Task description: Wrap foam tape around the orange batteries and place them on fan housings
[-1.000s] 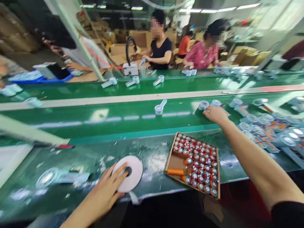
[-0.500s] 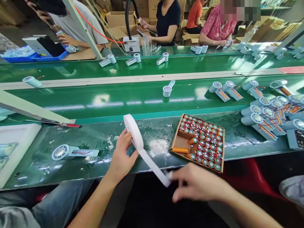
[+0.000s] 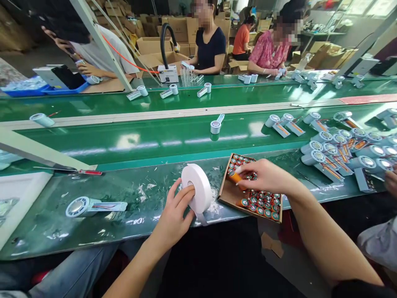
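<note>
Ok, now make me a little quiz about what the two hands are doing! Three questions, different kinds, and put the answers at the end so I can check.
1. Pick one. What does the left hand hold?
a) a cup
b) a roll
c) a hammer

2. True or false? The right hand is holding the red-handled tool.

3. Fill in the gap. In the picture, the box is to the ____ of the roll.

Key
1. b, a roll.
2. False: it holds an orange cylinder at the box.
3. right
</note>
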A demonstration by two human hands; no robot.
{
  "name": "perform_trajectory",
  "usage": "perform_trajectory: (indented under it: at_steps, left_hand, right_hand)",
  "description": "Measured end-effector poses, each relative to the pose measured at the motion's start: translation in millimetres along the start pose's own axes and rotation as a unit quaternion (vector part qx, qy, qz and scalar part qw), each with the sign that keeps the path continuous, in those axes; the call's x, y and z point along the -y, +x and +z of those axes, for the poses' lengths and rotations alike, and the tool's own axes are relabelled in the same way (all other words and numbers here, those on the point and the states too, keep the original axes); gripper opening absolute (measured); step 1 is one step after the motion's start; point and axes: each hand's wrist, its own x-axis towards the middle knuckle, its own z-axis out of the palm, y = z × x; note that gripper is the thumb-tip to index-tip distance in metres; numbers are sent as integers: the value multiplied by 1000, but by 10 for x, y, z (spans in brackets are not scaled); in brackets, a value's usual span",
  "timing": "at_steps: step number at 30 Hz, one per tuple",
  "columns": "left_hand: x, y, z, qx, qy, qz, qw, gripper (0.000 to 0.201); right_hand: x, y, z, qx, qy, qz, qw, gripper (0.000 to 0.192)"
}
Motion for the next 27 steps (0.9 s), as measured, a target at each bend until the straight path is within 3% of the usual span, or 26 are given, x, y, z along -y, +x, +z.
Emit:
perform_trajectory:
  at_steps: [3, 6, 9, 12, 15, 17, 18, 20, 23, 25, 27]
  left_hand:
    - [2, -42, -23, 14, 29, 6, 999, 50]
    - [-38, -19, 6, 34, 63, 41, 997, 51]
    - [-95, 35, 1, 66, 100, 80, 990, 54]
    - [-141, 124, -83, 90, 140, 115, 979, 54]
    - [-152, 250, -196, 92, 174, 175, 965, 48]
    - [-159, 323, -237, 82, 192, 197, 958, 47]
    - [-178, 347, -238, 77, 199, 195, 957, 47]
    - [-269, 364, -191, 65, 198, 176, 962, 45]
    - [-526, 338, -55, 39, 149, 144, 978, 33]
    - [-664, 297, -8, 27, 96, 145, 984, 30]
    - [-639, 223, -57, 27, 71, 127, 989, 34]
  right_hand:
    - [-24, -225, 79, -122, 265, 35, 956, 33]
    - [119, -359, 321, -148, 368, 49, 917, 33]
    - [293, -429, 350, -152, 322, 48, 933, 29]
    - [407, -459, 149, -156, 162, 46, 973, 23]
    - [449, -420, 25, -108, 32, 46, 993, 20]
    - [436, -354, 123, -83, 48, 49, 994, 22]
    - [423, -314, 231, -104, 99, 54, 988, 24]
    - [405, -235, 526, -220, 259, 67, 938, 32]
    - [418, -178, 897, -415, 471, 75, 775, 47]
    - [398, -226, 892, -457, 532, 70, 709, 55]
    - [288, -372, 649, -504, 535, 48, 677, 58]
